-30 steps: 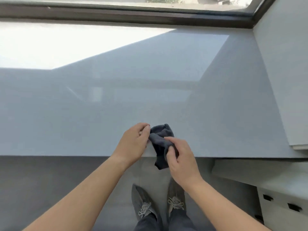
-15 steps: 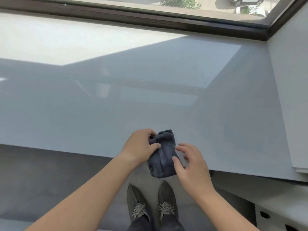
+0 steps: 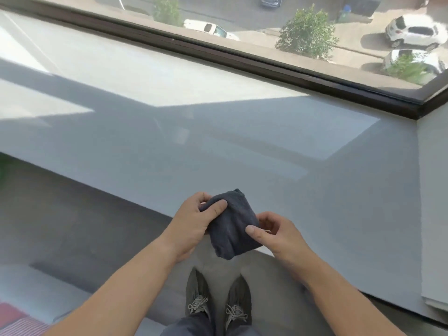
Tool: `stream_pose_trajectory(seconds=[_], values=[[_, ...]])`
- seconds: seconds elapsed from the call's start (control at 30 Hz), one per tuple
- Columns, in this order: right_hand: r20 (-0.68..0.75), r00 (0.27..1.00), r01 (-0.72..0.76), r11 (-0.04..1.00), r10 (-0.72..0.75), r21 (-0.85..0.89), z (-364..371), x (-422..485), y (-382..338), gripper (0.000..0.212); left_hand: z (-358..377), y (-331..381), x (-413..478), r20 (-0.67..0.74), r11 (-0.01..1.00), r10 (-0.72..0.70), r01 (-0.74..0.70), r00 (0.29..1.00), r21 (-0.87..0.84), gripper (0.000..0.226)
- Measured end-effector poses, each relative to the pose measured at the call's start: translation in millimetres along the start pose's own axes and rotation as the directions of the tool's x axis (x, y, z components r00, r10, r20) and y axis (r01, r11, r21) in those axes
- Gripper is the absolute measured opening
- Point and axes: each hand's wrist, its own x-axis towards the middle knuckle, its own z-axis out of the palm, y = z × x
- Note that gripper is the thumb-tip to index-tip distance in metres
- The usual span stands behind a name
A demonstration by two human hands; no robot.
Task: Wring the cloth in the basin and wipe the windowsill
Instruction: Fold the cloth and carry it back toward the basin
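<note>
Dark grey cloth (image 3: pixel 231 227), folded into a thick pad, sits between both hands at the near edge of the pale grey windowsill (image 3: pixel 278 154), its lower end hanging past that edge above the floor. The left hand (image 3: pixel 192 226) pinches the cloth's upper left side, thumb pressed on top and fingers curled underneath. The right hand (image 3: pixel 278 236) pinches the right side, its thumb laid on the fabric and its fingers bent behind it. Whether the cloth touches the windowsill cannot be told. Sunlight falls in a bright patch across the far part of the windowsill, below the dark window frame (image 3: pixel 242 61). Grey laced shoes (image 3: pixel 197 294) stand on the floor directly below the hands.
</note>
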Motion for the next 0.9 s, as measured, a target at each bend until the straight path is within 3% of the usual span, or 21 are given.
stream_pose_trajectory(seconds=[0.17, 0.27, 0.4, 0.6, 0.73, 0.9], values=[[0.251, 0.968, -0.084, 0.975, 0.031, 0.205, 67.5, 20.9, -61.5, 0.037, -63.6, 30.8, -44.5, -0.211, 0.917, -0.006, -0.079, 0.977, -0.391, 0.028], [0.401, 0.915, -0.121, 0.979, 0.046, 0.164, 131.5, 38.0, -96.9, 0.042, -123.9, 49.4, -68.5, -0.356, 0.825, 0.001, -0.202, 0.934, -0.528, 0.033], [0.489, 0.86, -0.188, 0.981, 0.146, 0.038, 239.6, 66.7, -142.4, 0.045, -219.0, 70.0, -97.8, -0.541, 0.746, -0.011, -0.353, 0.841, -0.564, 0.033], [0.436, 0.892, -0.124, 0.992, 0.117, -0.011, 417.7, 116.3, -195.2, 0.038, -383.8, 86.2, -131.8, -0.648, 0.718, -0.103, -0.394, 0.755, -0.574, 0.052], [0.434, 0.897, -0.086, 0.996, 0.082, -0.011, 532.7, 151.9, -213.3, 0.024, -487.8, 95.4, -143.6, -0.654, 0.694, -0.128, -0.404, 0.746, -0.597, 0.033], [0.453, 0.891, 0.055, 0.992, 0.004, -0.117, 657.1, 186.8, -240.1, 0.015, -599.8, 116.0, -145.9, -0.747, 0.672, -0.16, -0.483, 0.645, -0.561, 0.026]])
